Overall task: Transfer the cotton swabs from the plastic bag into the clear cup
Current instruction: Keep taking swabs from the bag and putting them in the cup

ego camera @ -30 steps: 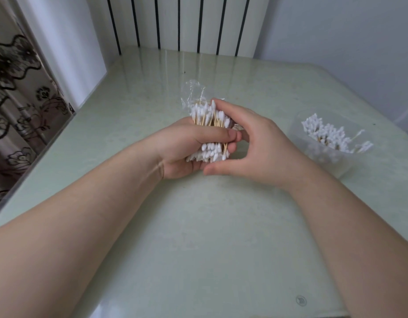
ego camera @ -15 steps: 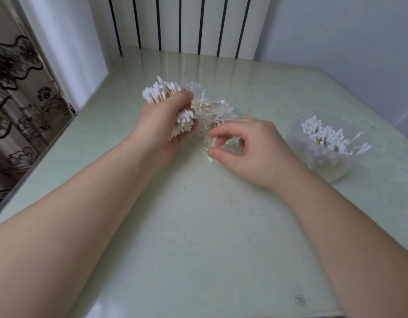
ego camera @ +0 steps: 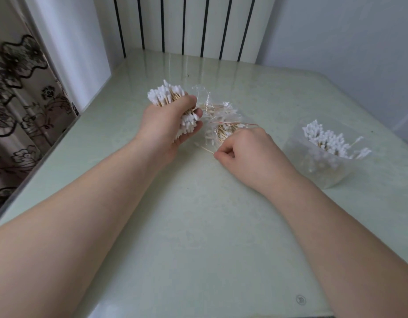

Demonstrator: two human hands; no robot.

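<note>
Cotton swabs (ego camera: 324, 138), white-tipped on wooden sticks, part-fill your clear plastic cup (ego camera: 313, 167) at right; the crinkled clear plastic bag (ego camera: 218, 121) between your hands holds more; your left hand (ego camera: 166, 131) grips a fat bundle (ego camera: 164, 97); your right hand (ego camera: 246, 150) pinches one stray swab (ego camera: 206, 149).

Pale green glossy tabletop (ego camera: 198, 237) fills most of the view, w/ a thin silvery edge strip (ego camera: 37, 171) along its left side. At the back there's a white panel w/ black vertical stripes (ego camera: 187, 24), and they reflect faintly on the far end of the top. Plain pale grey-blue wall (ego camera: 336, 42) on the right, white wall section (ego camera: 72, 42) on the left, then a beige curtain w/ black floral pattern (ego camera: 19, 88). Light's soft and even. Small round stamp (ego camera: 301, 299) near the front edge.
</note>
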